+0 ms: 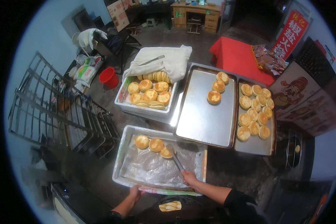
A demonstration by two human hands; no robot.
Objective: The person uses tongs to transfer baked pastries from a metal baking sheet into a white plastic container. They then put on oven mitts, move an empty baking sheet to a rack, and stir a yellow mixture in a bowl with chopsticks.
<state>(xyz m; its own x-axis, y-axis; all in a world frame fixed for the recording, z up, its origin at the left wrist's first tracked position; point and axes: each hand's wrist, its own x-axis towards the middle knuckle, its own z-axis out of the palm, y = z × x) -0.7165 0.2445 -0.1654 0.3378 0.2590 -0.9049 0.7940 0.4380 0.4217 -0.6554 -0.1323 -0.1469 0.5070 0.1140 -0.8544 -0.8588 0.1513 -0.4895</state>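
Note:
My right hand (pixel 190 178) is closed around metal tongs (pixel 178 162). The tips of the tongs touch the rightmost of three round golden-brown flatbreads (pixel 156 145) along the far side of a white plastic tub (pixel 118 164). Clear plastic film lines the tub's bottom. At the tub's near left edge, my left hand (pixel 135 192) grips the rim, its fingers partly hidden. Three more flatbreads (pixel 214 97) stand in a slanting row on a large metal baking tray (pixel 201 127), beyond and to the right of the tub.
A second baking tray (pixel 257 148) at right carries several flatbreads. Behind the near tub, another white tub (pixel 145 111) holds stacked flatbreads, with a white cloth (pixel 171 59) and a fork-like utensil (pixel 151 61) over it. Metal racks (pixel 59 100) and a red bucket (pixel 108 77) stand left; a red-covered table (pixel 239 59) farther right.

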